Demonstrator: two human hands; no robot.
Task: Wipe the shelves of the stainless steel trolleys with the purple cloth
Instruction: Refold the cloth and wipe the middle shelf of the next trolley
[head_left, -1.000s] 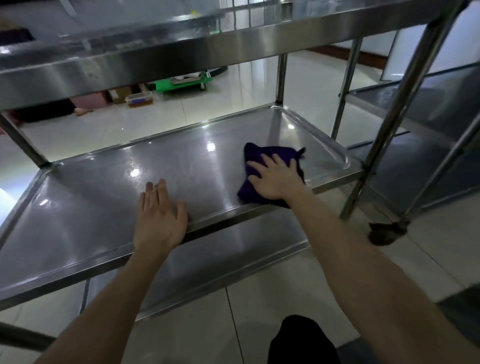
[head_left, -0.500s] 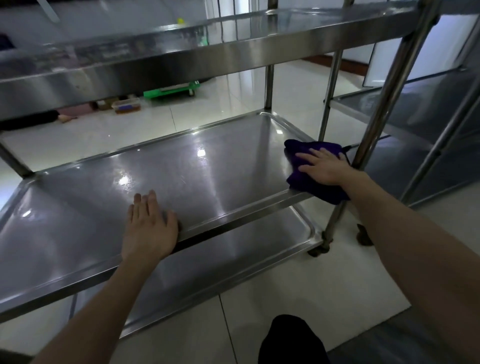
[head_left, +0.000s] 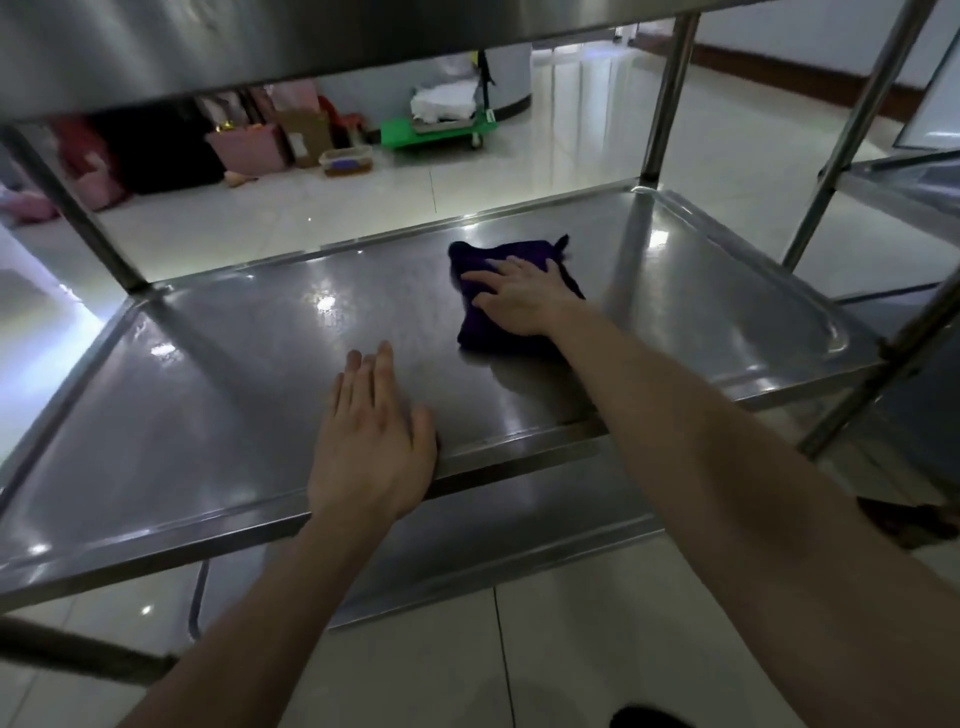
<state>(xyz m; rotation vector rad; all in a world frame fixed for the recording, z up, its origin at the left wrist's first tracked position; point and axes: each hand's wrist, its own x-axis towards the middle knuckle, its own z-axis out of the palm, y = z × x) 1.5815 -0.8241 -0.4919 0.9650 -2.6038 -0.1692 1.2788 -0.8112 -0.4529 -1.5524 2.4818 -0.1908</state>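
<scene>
A folded purple cloth (head_left: 498, 332) lies on the middle shelf (head_left: 218, 395) of the stainless steel trolley, towards its far right part. My right hand (head_left: 519, 299) presses flat on the cloth with straight, spread fingers. My left hand (head_left: 371, 441) rests flat on the shelf's front rim, fingers straight and together, thumb along the edge. The top shelf (head_left: 260, 47) hangs close above, and the bottom shelf (head_left: 519, 545) shows below the front rim.
A second steel trolley (head_left: 904, 192) stands close on the right, its posts next to this one's right corner. Beyond the shelf, on the tiled floor, are a green platform cart (head_left: 441, 127), a pink bin (head_left: 249, 150) and boxes.
My right hand has slid the cloth from the shelf's right front edge back left and towards the far side. The view has dropped lower. My left hand stays on the front rim.
</scene>
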